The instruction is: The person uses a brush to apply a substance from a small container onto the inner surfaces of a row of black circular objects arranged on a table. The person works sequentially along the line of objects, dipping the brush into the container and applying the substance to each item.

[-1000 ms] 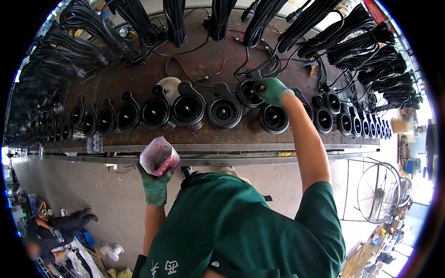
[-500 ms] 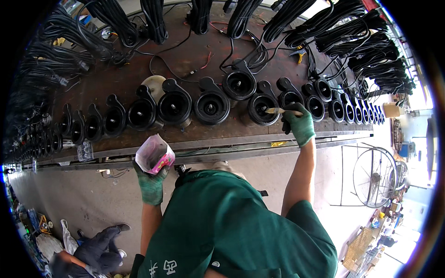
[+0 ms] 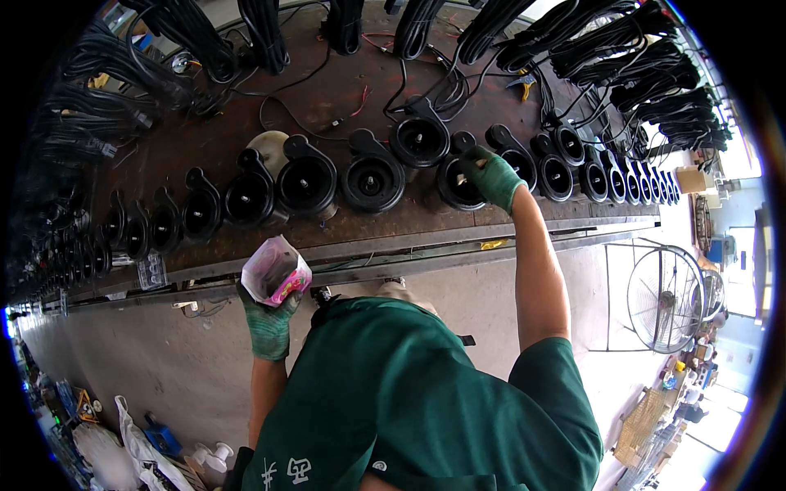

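One outstretched: right hand [image 3: 495, 182] over cup [image 3: 457, 195], fingers' hold unclear | left hand [image 3: 268, 329] clasping carton [image 3: 291, 286]

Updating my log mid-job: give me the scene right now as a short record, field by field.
Left hand: green-gloved, holding an open pink-and-white container
Right hand: green-gloved, at a black round housing; any tool in its grip unclear
Bench: brown top, bearing a row of similar housings
Far side: bundled black cables
Beyond bench, right: wire-caged fan
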A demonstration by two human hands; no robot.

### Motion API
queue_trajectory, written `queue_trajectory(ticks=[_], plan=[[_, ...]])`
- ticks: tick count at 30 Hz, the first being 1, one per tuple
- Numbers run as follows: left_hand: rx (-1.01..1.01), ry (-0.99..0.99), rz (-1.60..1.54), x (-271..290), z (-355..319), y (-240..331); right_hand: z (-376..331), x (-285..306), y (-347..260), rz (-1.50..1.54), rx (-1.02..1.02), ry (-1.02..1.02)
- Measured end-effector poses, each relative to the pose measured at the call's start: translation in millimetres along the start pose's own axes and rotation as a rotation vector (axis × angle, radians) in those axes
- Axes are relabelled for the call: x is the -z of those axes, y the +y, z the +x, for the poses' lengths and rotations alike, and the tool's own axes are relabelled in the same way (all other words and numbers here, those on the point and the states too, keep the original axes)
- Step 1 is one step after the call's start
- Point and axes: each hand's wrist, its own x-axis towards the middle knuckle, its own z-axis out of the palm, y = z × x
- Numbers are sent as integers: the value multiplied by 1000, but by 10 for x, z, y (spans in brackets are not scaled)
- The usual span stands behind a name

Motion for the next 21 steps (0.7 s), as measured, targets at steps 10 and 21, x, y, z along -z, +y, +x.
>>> queue_trajectory(ticks=[10,21], plan=[[17,-118,32,128,121,-53,-226,114,-269,-336,-121,-45],[-24,-122,-2,20,260,-12,-997,701,-93,514,2,579]])
